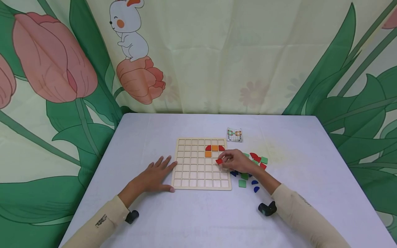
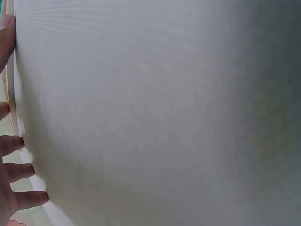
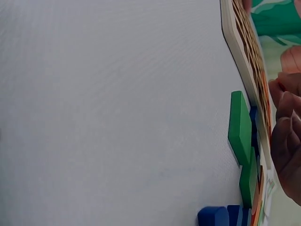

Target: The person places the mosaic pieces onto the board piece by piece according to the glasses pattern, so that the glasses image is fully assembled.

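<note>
Red piece (image 1: 219, 161) pinched by right hand (image 1: 237, 161), left hand (image 1: 156, 176) splayed against wooden board (image 1: 189, 166), sleeve print (image 1: 101, 220) illegible

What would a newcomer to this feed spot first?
Probably the big pink tulip printed on the backdrop, upper left in the head view. On the white table, the grid board stands out, the right hand holding a red piece over its right side. Loose green, red and blue pieces lie just right of the board.
</note>
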`<state>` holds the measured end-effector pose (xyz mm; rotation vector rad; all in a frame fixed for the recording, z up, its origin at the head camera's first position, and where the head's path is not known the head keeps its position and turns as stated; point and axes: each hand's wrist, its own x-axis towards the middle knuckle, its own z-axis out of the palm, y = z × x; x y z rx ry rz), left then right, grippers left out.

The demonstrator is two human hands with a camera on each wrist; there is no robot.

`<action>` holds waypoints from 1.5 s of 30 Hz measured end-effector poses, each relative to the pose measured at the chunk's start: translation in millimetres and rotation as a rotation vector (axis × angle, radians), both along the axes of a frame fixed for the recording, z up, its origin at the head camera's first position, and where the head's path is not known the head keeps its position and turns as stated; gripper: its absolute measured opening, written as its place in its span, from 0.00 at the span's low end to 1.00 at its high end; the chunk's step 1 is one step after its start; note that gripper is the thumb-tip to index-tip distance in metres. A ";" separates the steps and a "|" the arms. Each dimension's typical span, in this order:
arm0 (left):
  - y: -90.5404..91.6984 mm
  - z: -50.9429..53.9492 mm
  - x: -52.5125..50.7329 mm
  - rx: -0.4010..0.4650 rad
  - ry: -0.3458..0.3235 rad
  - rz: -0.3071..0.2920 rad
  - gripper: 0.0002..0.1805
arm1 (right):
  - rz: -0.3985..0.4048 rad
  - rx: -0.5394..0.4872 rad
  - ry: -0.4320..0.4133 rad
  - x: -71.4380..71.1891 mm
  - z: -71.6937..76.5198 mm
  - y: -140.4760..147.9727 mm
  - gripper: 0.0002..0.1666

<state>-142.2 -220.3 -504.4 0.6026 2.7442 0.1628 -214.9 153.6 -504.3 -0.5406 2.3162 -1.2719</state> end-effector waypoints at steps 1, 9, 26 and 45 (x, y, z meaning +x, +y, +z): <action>0.1 0.3 0.1 0.000 -0.001 0.001 0.60 | -0.005 0.000 0.002 0.3 -0.3 -2.0 0.16; 0.7 2.4 1.4 0.000 -0.003 0.003 0.59 | -0.052 0.026 -0.018 1.3 -2.0 -15.1 0.17; 1.1 2.6 2.8 0.001 0.005 0.003 0.59 | -0.091 -0.006 -0.069 0.1 1.3 -26.0 0.17; 1.3 4.9 2.1 -0.015 -0.003 -0.013 0.59 | -0.035 0.166 0.136 -2.4 4.5 -48.0 0.13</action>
